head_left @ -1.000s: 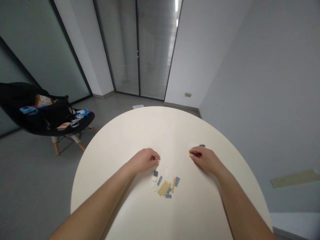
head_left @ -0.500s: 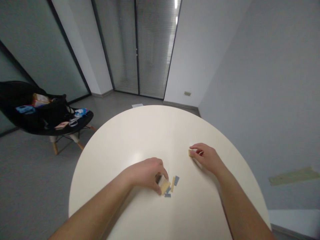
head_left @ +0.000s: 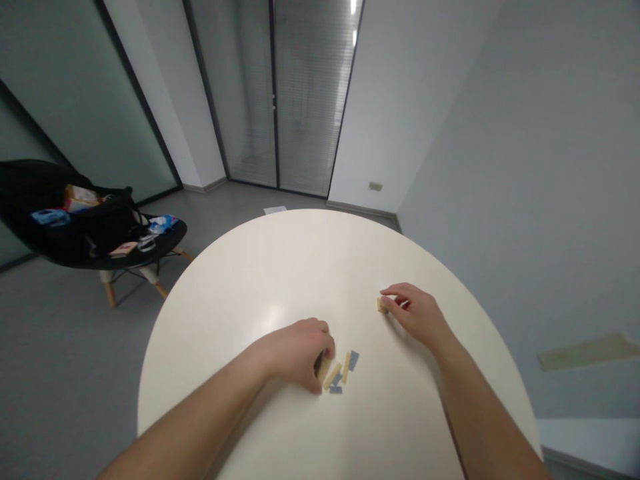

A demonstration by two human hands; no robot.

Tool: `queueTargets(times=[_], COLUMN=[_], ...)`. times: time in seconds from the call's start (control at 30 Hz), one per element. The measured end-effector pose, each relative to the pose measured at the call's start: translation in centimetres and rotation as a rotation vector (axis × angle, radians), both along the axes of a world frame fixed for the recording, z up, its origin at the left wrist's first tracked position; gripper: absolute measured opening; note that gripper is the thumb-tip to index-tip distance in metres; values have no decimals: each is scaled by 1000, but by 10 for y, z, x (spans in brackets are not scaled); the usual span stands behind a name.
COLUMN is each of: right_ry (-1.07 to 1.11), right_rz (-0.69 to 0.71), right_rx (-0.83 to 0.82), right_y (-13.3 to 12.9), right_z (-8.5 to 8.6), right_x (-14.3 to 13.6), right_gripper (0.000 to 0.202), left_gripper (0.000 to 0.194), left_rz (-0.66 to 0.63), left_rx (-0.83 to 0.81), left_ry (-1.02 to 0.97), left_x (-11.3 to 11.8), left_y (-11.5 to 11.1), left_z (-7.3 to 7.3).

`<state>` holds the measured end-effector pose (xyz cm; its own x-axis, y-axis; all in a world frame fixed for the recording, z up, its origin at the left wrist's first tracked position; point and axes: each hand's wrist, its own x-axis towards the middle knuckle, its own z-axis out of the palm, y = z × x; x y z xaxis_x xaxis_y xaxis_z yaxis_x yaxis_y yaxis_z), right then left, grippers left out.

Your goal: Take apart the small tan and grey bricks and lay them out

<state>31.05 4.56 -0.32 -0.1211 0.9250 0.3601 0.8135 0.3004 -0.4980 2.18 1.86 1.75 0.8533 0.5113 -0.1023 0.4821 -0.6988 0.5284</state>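
My left hand (head_left: pixel 303 352) is curled round a pale wooden block (head_left: pixel 324 369) near the middle of the white table (head_left: pixel 310 253). Just right of its fingers lie several small flat pieces: a yellow strip (head_left: pixel 332 376), another yellow strip (head_left: pixel 346 368), a grey-blue piece (head_left: pixel 354 361) and a smaller grey-blue piece (head_left: pixel 335 390). Farther back on the right, my right hand (head_left: pixel 413 310) pinches a small yellowish block (head_left: pixel 381 305) at the tabletop between thumb and fingers.
A black chair (head_left: pixel 60 250) beyond the table's left edge bears a black bag (head_left: pixel 113 217) and small packets. A grey wall (head_left: pixel 540 200) rises on the right. Glass doors (head_left: pixel 275 100) stand behind the table.
My left hand has drawn the pale block slightly left and turned it, showing more of a yellow strip beside it. My right hand has barely moved.
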Motion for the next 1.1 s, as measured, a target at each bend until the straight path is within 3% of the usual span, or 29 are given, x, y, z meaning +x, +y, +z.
queueTargets(times=[0.17, 0.3, 0.43, 0.67, 0.83, 1.1], right_ry=[15, 25, 34, 196, 326, 483], right_rz=[17, 46, 103, 363, 358, 303], right_rx=[-10, -29, -151, -513, -561, -532], right_y=[-1, -2, -10, -32, -35, -32], right_z=[-1, -1, 5, 11, 4, -4], right_x=[-2, -7, -26, -74, -88, -81], right_gripper=[22, 23, 25, 26, 26, 25], left_gripper=[29, 35, 37, 41, 41, 57], left_rz=[34, 181, 292, 260, 238, 253], left_rx=[-42, -84, -161, -241, -244, -275], left_ry=[-67, -180, -236, -383, -433, -480], left_x=[3, 0, -4, -2, -2, -1], left_y=[1, 4, 7, 8, 9, 10], left_z=[2, 7, 7, -1, -6, -10])
